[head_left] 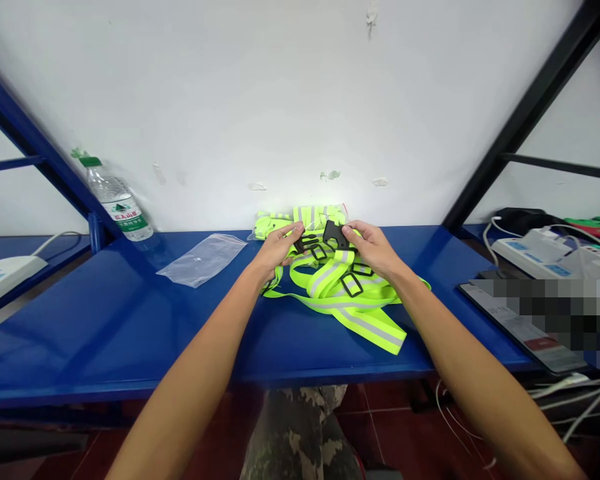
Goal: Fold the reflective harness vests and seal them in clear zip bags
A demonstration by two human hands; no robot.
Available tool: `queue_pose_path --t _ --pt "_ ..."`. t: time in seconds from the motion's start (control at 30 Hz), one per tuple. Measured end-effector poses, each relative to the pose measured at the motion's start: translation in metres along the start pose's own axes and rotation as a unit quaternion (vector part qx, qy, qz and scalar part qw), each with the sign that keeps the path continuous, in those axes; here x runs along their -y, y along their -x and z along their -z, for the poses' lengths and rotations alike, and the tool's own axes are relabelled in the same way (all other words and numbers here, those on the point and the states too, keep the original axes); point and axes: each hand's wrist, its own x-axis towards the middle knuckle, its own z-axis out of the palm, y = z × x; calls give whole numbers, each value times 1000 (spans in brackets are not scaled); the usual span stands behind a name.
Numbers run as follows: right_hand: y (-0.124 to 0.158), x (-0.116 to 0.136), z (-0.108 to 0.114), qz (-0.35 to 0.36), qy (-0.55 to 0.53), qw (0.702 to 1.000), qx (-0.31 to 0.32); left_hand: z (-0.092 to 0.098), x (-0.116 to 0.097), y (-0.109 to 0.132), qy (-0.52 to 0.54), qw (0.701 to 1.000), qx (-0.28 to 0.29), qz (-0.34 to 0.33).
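Note:
A neon-yellow reflective strap (pixel 370 324) with grey stripes lies in loose loops on the blue table. My left hand (pixel 279 250) pinches a black pronged buckle half (pixel 306 242). In my right hand (pixel 373 245) is the black socket half (pixel 334 235), held between thumb and fingers. The two halves are apart, facing each other. Black rectangular slides sit on the strap, one (pixel 352 285) below the right hand. Behind the hands, more folded yellow straps (pixel 310 215) lie in a clear bag against the wall.
An empty clear plastic bag (pixel 204 260) lies left of the straps. A water bottle (pixel 120 203) leans at the back left. At the right are a clipboard-like flat item (pixel 510 320), white power strips (pixel 530 257) and cables. The blue table's (pixel 130 333) front edge runs under my forearms.

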Motion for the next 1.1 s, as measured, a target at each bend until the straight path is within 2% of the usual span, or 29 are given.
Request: queue_pose_path --t 0.1,0.2,0.4,0.53,0.63,0.87,1.1 --pt "1 1 0 -8 2 1000 -8 3 1 -2 -36 999 19 -24" --pt "0 -2 -1 -17 -27 999 -1 6 1 -2 -33 999 39 -9" --pt "-3 -9 3 32 -15 999 -39 11 -7 1 60 991 123 3" --pt "-3 -7 4 44 -41 996 -62 12 -11 0 77 992 96 19" --pt "-2 -6 4 71 -17 995 -63 12 -12 -2 117 988 79 55" --pt "-1 -4 -1 195 50 972 -125 11 -17 3 183 972 93 118" --pt "3 0 -2 246 95 955 -139 6 -21 8 180 968 98 144"
